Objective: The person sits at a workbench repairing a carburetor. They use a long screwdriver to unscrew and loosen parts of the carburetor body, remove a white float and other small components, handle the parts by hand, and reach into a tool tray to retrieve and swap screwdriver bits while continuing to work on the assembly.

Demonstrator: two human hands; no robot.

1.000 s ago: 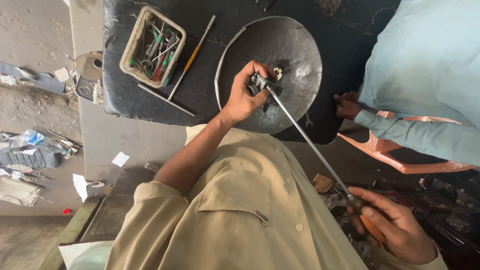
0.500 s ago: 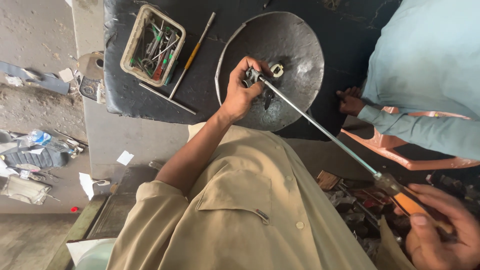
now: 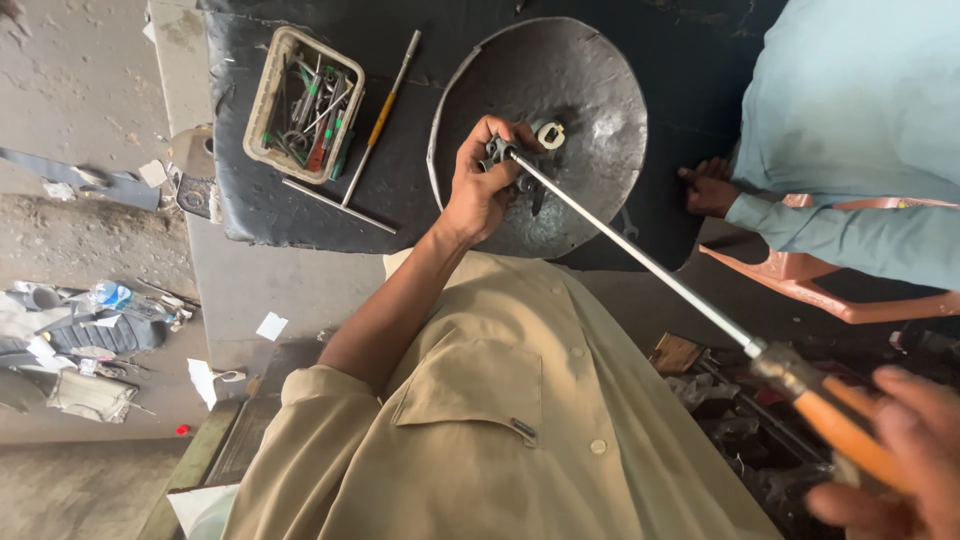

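Note:
My left hand [image 3: 480, 190] grips a small grey metal part [image 3: 503, 152] over a round, dark metal dish [image 3: 590, 110] on a black table top [image 3: 400, 190]. A long screwdriver with a silver shaft [image 3: 640, 260] runs from that part down to the lower right. There my right hand [image 3: 900, 460], blurred at the frame's corner, is closed on its orange handle. The screwdriver's tip sits in the part between my left fingers. A small metal washer-like piece [image 3: 551, 132] lies in the dish just beside them. My khaki shirt fills the bottom of the view.
A beige tray [image 3: 262, 110] with several hand tools stands at the table's left, a second screwdriver [image 3: 385, 105] and a thin metal rod [image 3: 335, 205] beside it. Another person in a light blue shirt [image 3: 850, 110] rests a hand [image 3: 710, 188] at the table's right, by a pink plastic chair [image 3: 830, 290]. Litter lies on the ground at left.
My right hand has swung the screwdriver's handle out toward the lower right corner, so the shaft now lies flatter. My left hand stays on the part in the dish.

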